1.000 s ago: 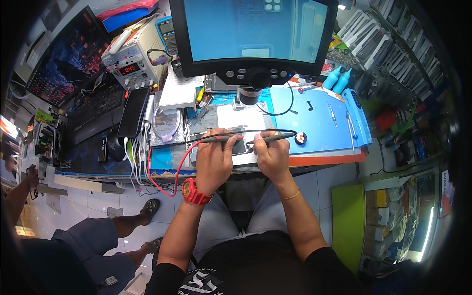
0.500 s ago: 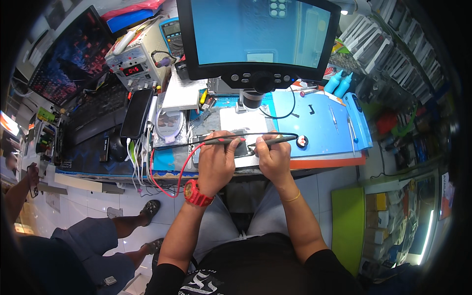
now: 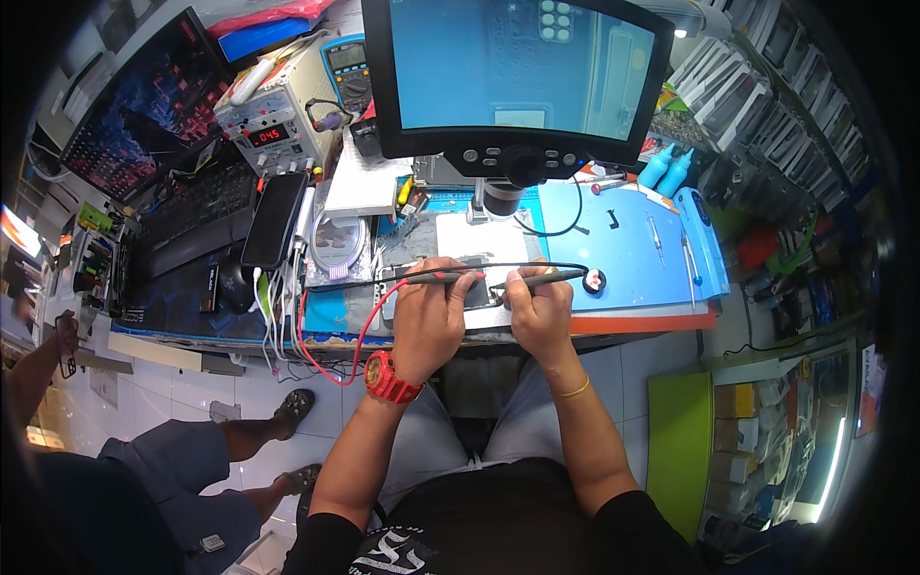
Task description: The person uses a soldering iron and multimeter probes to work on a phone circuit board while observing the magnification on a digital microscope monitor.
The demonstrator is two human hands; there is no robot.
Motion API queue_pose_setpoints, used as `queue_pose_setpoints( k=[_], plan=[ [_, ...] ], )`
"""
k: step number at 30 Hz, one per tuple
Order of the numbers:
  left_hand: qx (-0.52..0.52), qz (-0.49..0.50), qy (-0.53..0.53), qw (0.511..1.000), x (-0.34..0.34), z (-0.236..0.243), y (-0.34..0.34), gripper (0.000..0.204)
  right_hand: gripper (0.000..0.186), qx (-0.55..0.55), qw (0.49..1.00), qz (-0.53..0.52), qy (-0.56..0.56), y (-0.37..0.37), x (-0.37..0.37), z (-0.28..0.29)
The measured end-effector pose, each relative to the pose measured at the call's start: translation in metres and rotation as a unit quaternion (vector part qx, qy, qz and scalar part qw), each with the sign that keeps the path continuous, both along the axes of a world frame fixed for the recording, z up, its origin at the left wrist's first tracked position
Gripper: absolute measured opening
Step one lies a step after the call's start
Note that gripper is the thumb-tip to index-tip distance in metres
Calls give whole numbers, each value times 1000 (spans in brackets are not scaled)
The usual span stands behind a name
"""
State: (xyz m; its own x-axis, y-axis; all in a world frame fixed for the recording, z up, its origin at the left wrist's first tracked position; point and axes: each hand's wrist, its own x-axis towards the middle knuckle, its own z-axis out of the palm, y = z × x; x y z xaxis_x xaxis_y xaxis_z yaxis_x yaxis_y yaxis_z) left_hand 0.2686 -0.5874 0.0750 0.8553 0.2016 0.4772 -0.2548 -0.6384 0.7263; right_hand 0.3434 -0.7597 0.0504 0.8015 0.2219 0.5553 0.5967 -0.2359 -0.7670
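Observation:
My left hand (image 3: 426, 321) is closed on a red-tipped multimeter probe (image 3: 438, 277), its red lead looping down leftward. My right hand (image 3: 541, 316) pinches a black probe (image 3: 565, 276), with its cable arching leftward over both hands. Both probe tips point at a small dark opened device (image 3: 480, 297) lying between the hands; whether they touch it is too small to tell. Just above sit a white sheet (image 3: 477, 235) and the microscope lens (image 3: 501, 199) under its monitor (image 3: 522, 67). A small round black pot (image 3: 594, 282) stands right of my right hand.
A blue mat (image 3: 623, 254) holds small tools. Blue bottles (image 3: 671, 171) stand behind it. Left are a laptop (image 3: 192, 216), phone (image 3: 275, 218), power supply (image 3: 268, 129), multimeter (image 3: 347, 72) and tangled cables. Another person's legs (image 3: 230, 441) and hand (image 3: 65, 335) are at lower left.
The bench appears shifted slightly right and down in the picture. Both hands have kept their grips on the probes, moving very little relative to the device.

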Motion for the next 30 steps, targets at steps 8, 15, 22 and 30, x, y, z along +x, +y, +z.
queue_pose_setpoints(
  k=[8,15,22,30],
  plan=[
    [7,4,-1,1000,0,2,0,18,17,13,1000,-2,20,1,-2,3],
    [22,10,-8,1000,-1,4,-1,18,17,11,1000,-1,16,1,-1,2],
    [18,11,0,1000,-2,8,-2,18,16,15,1000,1,10,2,-1,1],
    [2,13,-4,1000,5,2,0,19,15,10,1000,9,-3,4,1,6]
  ],
)
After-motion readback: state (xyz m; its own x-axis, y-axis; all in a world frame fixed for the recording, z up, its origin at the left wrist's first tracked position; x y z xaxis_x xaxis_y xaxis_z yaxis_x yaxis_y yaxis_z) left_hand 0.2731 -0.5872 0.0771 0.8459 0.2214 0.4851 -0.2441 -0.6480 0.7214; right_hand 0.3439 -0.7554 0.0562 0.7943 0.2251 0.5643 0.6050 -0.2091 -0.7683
